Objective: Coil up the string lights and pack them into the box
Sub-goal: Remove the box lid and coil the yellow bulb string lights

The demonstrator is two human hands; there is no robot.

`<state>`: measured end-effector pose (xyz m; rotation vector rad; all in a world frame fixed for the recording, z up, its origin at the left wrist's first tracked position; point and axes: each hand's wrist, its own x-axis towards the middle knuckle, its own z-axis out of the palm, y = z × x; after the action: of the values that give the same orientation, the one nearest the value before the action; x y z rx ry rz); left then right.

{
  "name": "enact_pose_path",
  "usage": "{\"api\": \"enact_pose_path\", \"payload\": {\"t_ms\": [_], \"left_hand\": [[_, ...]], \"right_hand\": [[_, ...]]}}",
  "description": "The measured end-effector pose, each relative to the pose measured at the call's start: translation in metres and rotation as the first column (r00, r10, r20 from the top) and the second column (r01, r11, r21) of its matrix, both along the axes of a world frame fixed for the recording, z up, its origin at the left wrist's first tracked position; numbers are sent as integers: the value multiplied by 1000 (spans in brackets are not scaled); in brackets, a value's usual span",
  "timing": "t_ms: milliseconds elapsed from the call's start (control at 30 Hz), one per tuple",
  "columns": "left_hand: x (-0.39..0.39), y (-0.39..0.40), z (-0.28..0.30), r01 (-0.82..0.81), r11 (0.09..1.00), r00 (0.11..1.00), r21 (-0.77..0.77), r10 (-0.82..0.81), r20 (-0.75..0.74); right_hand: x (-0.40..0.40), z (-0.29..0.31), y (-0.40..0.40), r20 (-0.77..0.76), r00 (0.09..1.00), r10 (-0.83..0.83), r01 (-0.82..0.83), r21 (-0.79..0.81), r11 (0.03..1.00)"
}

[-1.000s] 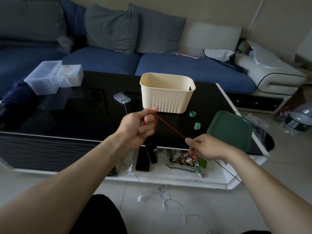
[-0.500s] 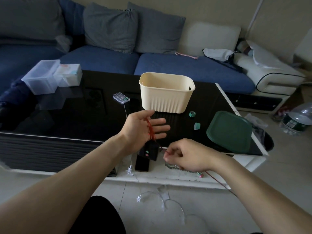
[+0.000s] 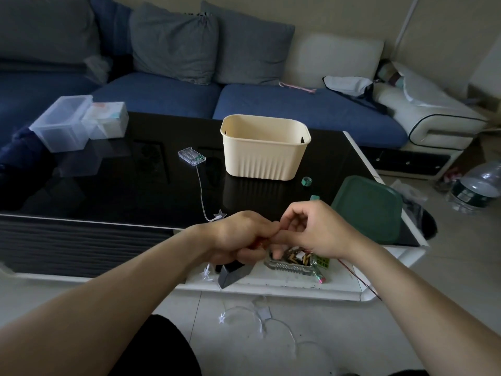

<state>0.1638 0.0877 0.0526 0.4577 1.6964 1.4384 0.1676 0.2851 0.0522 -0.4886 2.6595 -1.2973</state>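
Observation:
My left hand (image 3: 238, 237) and my right hand (image 3: 314, 229) meet over the table's front edge, fingers curled against each other. A thin red wire (image 3: 357, 278) runs from under my right wrist down to the right, and a bit of red shows between the hands. How the wire lies on my left fingers is hidden. The cream box (image 3: 265, 150) stands open on the black table (image 3: 113, 185). A clear battery pack (image 3: 191, 156) lies left of it. Its pale wire leads to a star light (image 3: 219, 214) beside my left hand. More star lights (image 3: 222, 318) trail on the floor.
A green lid (image 3: 371, 210) lies at the table's right end, with two small green pieces (image 3: 307, 182) near it. Clear containers (image 3: 62, 123) sit at the back left. A tray of small items (image 3: 292, 263) is on the lower shelf. A water bottle (image 3: 477, 188) stands on the floor at right.
My left hand dropped from in front of the box to the table's front edge and curled its fingers. My right hand came up and left to meet it, shortening the taut red wire.

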Motion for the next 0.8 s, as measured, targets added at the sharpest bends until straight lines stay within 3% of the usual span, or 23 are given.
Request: {"api": "enact_pose_path", "payload": {"t_ms": [133,233,433,533,667,800], "left_hand": [[-4,-4,-5,24,997,1000,-72,-25,-14],[-3,-3,-4,40,997,999,-72,-38,21],[0,0,-8,7,997,999,-80,-3,48],[1,0,-6,-27,998,1000,-62,28,8],[-4,-2,-2,-242,965,970,99,241,22],[-16,-7,0,-564,780,825,270,541,162]], "right_hand": [[-5,2,18,181,973,142,-149,25,988],[-6,0,28,263,955,135,-172,125,977],[-6,-8,16,19,1000,14,-15,55,998],[-6,-9,14,-6,1000,-10,10,65,998],[-7,-9,20,56,998,-15,11,67,998],[-11,-14,31,152,987,-58,41,114,993]]}}
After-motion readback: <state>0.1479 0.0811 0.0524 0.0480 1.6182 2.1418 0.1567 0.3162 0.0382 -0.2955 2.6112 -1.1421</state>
